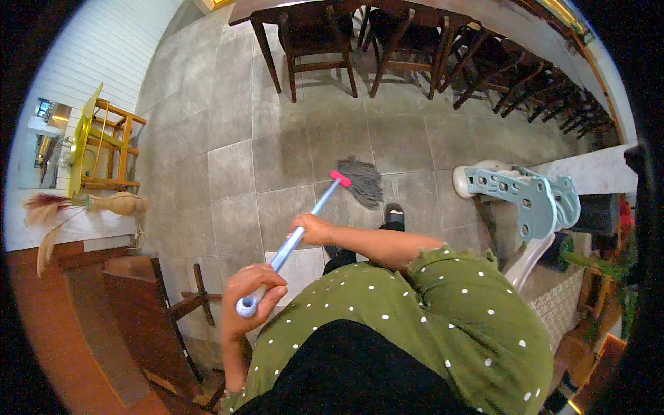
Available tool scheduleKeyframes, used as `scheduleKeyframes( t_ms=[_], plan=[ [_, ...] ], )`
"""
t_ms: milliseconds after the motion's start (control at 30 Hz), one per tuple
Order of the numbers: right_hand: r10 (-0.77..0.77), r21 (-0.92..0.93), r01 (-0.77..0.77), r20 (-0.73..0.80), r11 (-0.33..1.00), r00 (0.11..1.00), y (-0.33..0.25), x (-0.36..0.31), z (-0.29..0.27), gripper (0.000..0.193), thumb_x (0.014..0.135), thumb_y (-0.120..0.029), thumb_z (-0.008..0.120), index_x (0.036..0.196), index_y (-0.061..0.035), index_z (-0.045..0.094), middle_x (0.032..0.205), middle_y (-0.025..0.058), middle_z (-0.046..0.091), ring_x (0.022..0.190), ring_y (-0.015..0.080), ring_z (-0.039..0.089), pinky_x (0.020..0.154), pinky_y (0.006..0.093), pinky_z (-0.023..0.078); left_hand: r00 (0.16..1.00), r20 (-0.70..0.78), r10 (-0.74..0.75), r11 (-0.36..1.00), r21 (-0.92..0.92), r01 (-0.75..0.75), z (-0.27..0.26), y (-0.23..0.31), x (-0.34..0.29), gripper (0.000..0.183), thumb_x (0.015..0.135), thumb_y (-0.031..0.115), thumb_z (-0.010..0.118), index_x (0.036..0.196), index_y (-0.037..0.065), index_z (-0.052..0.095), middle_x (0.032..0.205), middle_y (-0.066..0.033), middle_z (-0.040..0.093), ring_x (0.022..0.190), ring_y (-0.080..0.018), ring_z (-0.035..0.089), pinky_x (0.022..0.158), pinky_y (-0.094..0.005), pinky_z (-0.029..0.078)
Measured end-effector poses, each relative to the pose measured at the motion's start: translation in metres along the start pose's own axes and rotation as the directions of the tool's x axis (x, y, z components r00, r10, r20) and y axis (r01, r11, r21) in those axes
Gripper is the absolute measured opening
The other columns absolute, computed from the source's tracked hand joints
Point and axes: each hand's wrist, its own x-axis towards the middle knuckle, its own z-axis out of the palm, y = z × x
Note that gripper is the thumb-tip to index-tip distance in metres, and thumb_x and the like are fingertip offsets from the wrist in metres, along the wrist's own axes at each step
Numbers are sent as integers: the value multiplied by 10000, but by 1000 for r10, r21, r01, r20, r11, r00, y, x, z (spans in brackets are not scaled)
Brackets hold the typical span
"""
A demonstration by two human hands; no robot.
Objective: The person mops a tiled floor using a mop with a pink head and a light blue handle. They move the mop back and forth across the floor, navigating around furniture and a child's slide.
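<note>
A mop crosses the middle of the view, its light blue pole (324,199) slanting from near my body out to the floor. My left hand (250,294) is wrapped round the pole just below its hollow top end. Farther down, my right hand (311,229) closes round the same pole, with the right forearm reaching across my front. A pink clamp (340,178) joins the pole to the grey string mop head (361,182), which lies spread on the grey tiles, just ahead of my dark sandal (394,213).
Dark wooden chairs (318,41) line a long table at the far side. A light blue and white plastic high chair (532,197) stands to the right. Leftward are a yellow-framed folding chair (111,142), a vase of dried grass (114,203) and a brown wooden chair (142,297).
</note>
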Motion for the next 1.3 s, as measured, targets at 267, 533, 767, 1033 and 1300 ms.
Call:
scheduleKeyframes(
  t_ms=[267,533,767,1033,1300],
  plan=[
    [-195,113,182,113,977,974,-41,24,21,180,767,-245,727,778,-84,649,807,155,655,806,363,640,698,467,499,1000,7,-24,991,129,22,-12,23,-20,142,765,135,752,817,38,663,776,-103,675,720,-271,653,745,-382,505],
    [10,-81,33,476,996,879,-66,-39,-29,308,730,-379,721,855,-98,709,838,153,704,782,360,676,683,484,527,939,-343,-37,997,-76,12,44,28,-57,276,860,286,665,898,13,651,808,-111,655,749,-225,635,721,-325,481],
    [104,-156,-17,568,988,816,-1,-153,-101,314,718,-382,734,857,-101,709,811,147,700,788,353,667,722,466,523,922,-369,-114,971,-237,26,163,56,-42,414,940,399,574,942,-9,640,922,-126,664,901,-213,629,807,-333,473],
    [251,-248,-176,315,953,916,89,-325,-196,290,710,-367,730,827,-102,710,796,161,691,772,373,660,700,463,522,997,-2,-79,929,-362,73,295,84,8,213,916,222,612,980,20,637,959,-107,665,941,-192,615,862,-336,465],
    [307,-193,-355,-239,915,921,124,-420,-218,244,722,-297,700,697,-60,647,717,211,644,689,419,632,639,477,510,976,215,23,908,-413,69,364,104,53,189,919,215,640,971,36,614,974,-76,658,945,-161,605,850,-311,468]
  ],
)
